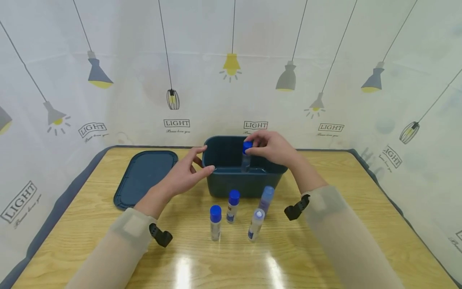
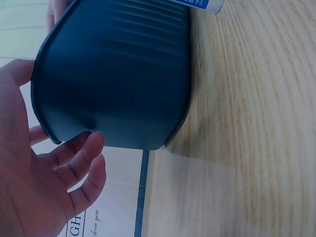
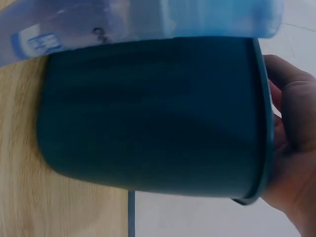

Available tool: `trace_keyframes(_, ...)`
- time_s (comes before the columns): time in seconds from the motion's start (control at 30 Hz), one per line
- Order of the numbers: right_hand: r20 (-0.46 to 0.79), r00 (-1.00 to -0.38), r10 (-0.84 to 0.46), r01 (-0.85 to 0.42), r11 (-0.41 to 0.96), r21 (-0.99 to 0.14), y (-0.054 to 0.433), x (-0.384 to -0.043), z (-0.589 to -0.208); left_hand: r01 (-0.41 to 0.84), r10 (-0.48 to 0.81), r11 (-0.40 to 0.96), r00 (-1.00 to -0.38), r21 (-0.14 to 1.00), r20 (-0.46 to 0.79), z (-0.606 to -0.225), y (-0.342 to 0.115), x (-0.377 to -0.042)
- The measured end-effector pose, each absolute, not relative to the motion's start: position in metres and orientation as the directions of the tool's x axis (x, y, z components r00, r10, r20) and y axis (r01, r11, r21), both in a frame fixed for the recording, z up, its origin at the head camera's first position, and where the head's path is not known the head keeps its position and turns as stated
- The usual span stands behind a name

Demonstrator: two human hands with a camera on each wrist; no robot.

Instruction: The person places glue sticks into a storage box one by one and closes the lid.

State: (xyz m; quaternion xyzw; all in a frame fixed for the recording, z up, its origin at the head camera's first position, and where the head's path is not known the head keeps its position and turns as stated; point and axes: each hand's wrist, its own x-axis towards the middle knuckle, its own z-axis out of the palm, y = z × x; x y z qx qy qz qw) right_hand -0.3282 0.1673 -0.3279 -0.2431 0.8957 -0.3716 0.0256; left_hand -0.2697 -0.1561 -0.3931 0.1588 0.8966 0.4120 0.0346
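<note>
In the head view my right hand [image 1: 271,148] pinches the blue cap of a glue stick [image 1: 247,156], which hangs upright inside a dark blue plastic box [image 1: 242,185]. My left hand [image 1: 184,170] grips the box's left end, thumb at the front rim and forefinger at the far corner. Its other fingers curve along the outer wall [image 2: 113,84] in the left wrist view. Before the box stand two glue sticks with blue caps [image 1: 215,222] [image 1: 232,206], one with a pale top [image 1: 256,225] and one with a translucent blue cap [image 1: 266,198]. The right fingertips are hidden in the right wrist view.
A dark blue lid [image 1: 146,176] lies flat on the wooden table [image 1: 173,261], left of the box. Behind the table's far edge hangs a pale cloth [image 1: 202,72] printed with lamps.
</note>
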Motion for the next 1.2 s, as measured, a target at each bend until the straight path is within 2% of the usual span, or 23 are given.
trace_keyframes(0.3, 0.098, -0.836, -0.540, -0.451, 0.575, -0.683, 0.155, -0.348, -0.339, 0.247, 0.305, 0.612, -0.950, 0.751, 0.063, -0.394, -0.155, -0.269)
trace_keyframes(0.93, 0.064, -0.839, -0.540, -0.416, 0.562, -0.715, 0.146, -0.350, -0.356, 0.245, 0.314, 0.591, -0.947, 0.769, 0.060, -0.393, -0.154, -0.268)
trace_keyframes(1.2, 0.041, -0.842, -0.538, -0.416, 0.599, -0.684, 0.142, -0.349, -0.359, 0.241, 0.309, 0.596, -0.949, 0.766, 0.058, -0.393, -0.154, -0.267)
